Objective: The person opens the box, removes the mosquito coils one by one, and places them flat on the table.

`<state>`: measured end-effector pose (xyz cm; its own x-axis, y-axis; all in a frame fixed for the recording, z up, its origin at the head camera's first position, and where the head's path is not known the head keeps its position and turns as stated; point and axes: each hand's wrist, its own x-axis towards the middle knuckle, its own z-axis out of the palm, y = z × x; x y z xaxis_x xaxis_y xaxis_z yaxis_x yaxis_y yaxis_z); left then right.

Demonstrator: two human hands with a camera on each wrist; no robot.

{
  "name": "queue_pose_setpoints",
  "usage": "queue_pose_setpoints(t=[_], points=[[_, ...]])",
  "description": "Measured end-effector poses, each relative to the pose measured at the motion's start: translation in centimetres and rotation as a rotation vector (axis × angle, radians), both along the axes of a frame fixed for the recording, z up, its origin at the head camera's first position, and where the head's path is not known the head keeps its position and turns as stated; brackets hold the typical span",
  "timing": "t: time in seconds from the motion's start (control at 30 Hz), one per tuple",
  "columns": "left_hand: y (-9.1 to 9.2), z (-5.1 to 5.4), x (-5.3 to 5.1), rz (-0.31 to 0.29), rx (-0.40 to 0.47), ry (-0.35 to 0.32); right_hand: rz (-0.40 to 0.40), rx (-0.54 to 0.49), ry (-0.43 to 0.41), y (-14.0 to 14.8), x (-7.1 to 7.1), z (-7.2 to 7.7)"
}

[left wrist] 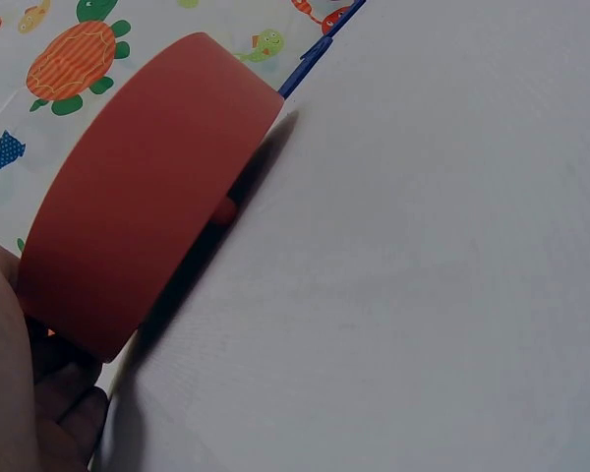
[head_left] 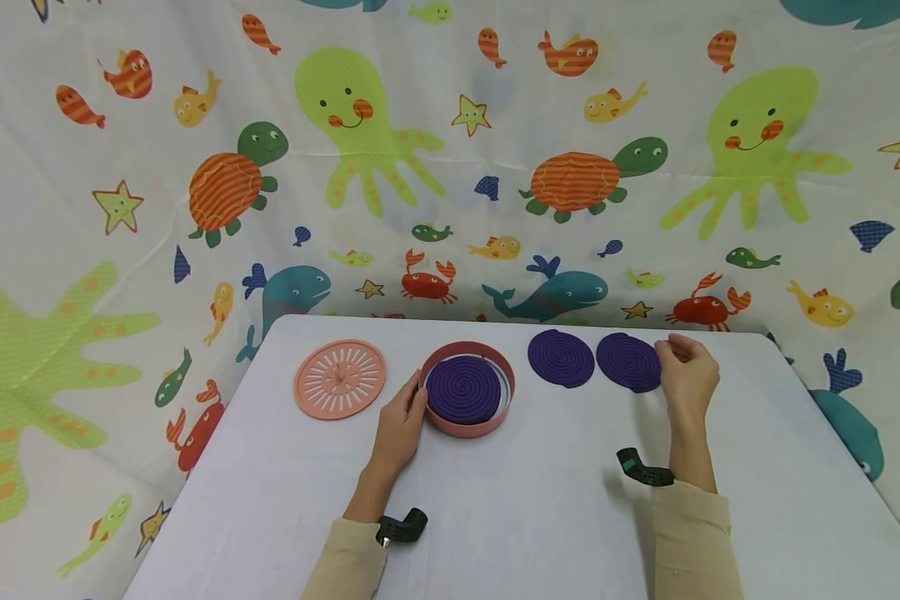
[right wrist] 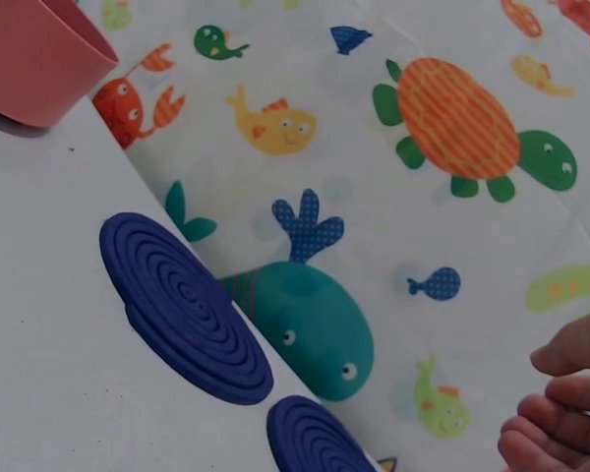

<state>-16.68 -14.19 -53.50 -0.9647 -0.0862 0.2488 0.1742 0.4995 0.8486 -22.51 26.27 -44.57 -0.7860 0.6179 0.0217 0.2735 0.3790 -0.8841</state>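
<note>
A round pink mosquito coil holder (head_left: pixel 467 431) has a purple mosquito coil (head_left: pixel 463 390) lying inside it. My left hand (head_left: pixel 401 425) grips the holder's left side, thumb at the rim; in the left wrist view its fingers curl beneath the edge of the pink wall (left wrist: pixel 147 197). To the right, two more purple coils lie side by side on the table: a left coil (head_left: pixel 561 358) and a right coil (head_left: pixel 624 362). Beside the right coil is my right hand (head_left: pixel 688 379), fingers loosely bent; the right wrist view shows nothing held between its thumb and fingers.
A pink slotted round lid (head_left: pixel 340 379) lies left of the holder on the white table (head_left: pixel 540 517). Behind the table's far edge hangs a cloth (head_left: pixel 457 275) printed with sea animals. Each wrist wears a dark device.
</note>
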Motion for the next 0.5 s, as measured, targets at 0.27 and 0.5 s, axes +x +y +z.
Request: queue_pose_setpoints(t=[0.27, 0.5], points=[[-0.05, 0.09, 0.07, 0.002, 0.001, -0.007, 0.006, -0.012, 0.013, -0.13, 0.07, 0.25], [-0.05, 0.0, 0.04, 0.001, -0.002, -0.007, 0.009, 0.003, 0.026, -0.26, 0.06, 0.35]])
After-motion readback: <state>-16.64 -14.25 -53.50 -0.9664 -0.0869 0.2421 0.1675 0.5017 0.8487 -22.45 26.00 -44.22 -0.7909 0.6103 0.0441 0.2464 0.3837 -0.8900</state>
